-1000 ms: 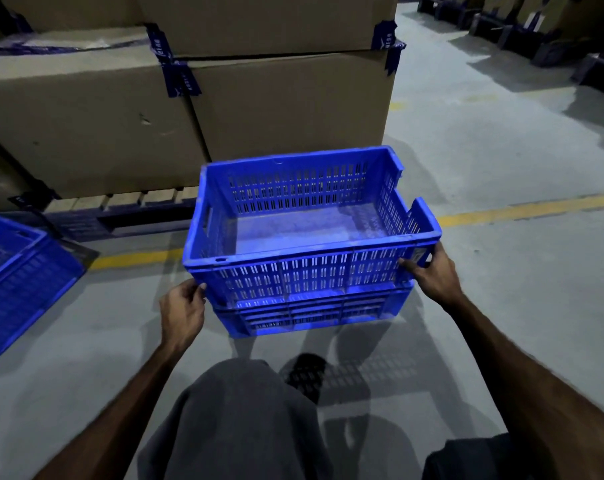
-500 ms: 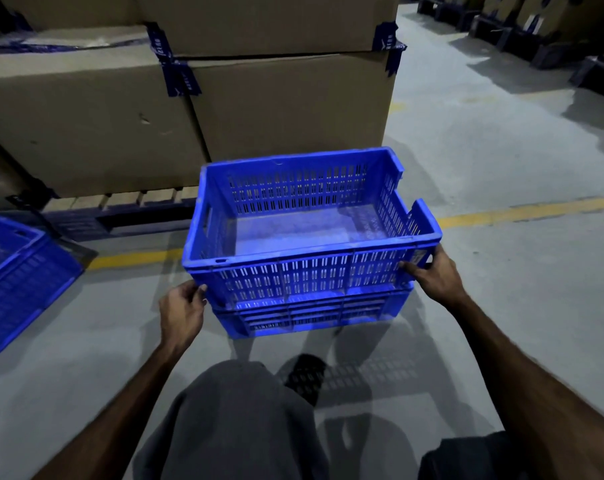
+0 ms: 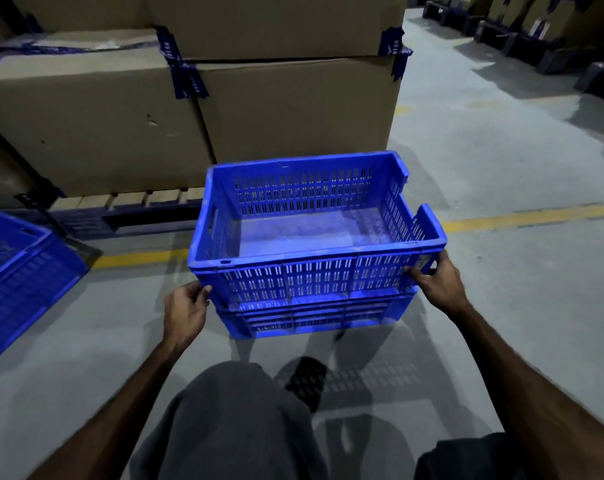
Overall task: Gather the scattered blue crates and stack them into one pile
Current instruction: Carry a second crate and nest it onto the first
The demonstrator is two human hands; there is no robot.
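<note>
One crate (image 3: 314, 233) sits nested on another (image 3: 314, 317) on the floor (image 3: 501, 306), before the boxes (image 3: 189, 116); left hand (image 3: 184, 313) and right hand (image 3: 439, 282) grip its near corners. A third crate (image 3: 20, 271) (lying far left) remains to gather

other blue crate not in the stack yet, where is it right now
In the head view the loose blue crate lies tilted on the floor at the far left edge, left of the stacked crates, near the yellow floor line.

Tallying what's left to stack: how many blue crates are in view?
3. The top crate sits nested on the bottom crate between both hands; a third crate lies tilted at the left edge. Others may be out of frame.
</note>
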